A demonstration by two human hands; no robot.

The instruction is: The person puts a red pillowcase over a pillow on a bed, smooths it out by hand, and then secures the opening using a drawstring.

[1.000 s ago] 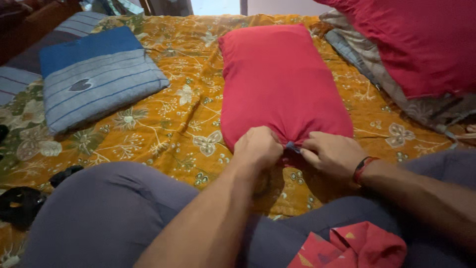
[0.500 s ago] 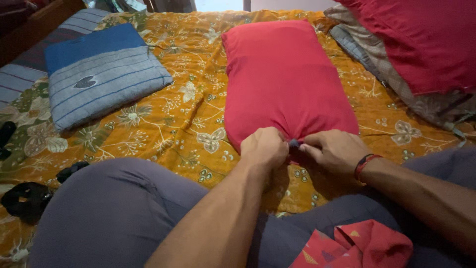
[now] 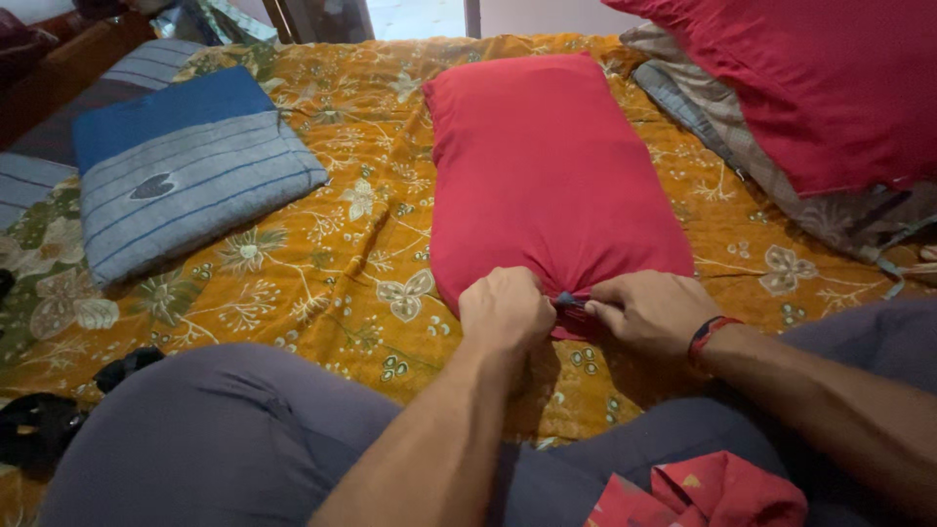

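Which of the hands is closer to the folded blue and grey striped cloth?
Left. The left hand is right of the striped cloth; the right hand lies farther right.

The red pillow (image 3: 547, 166) has a matt, smooth cloth cover. The bed sheet (image 3: 322, 263) is printed cloth, orange with flowers, a little wrinkled. The blue striped cushion (image 3: 181, 176) looks like woven, slightly rough fabric.

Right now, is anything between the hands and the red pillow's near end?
Nothing visible. The left hand and right hand already pinch the gathered near end of the red pillow, a small dark bit showing between them.
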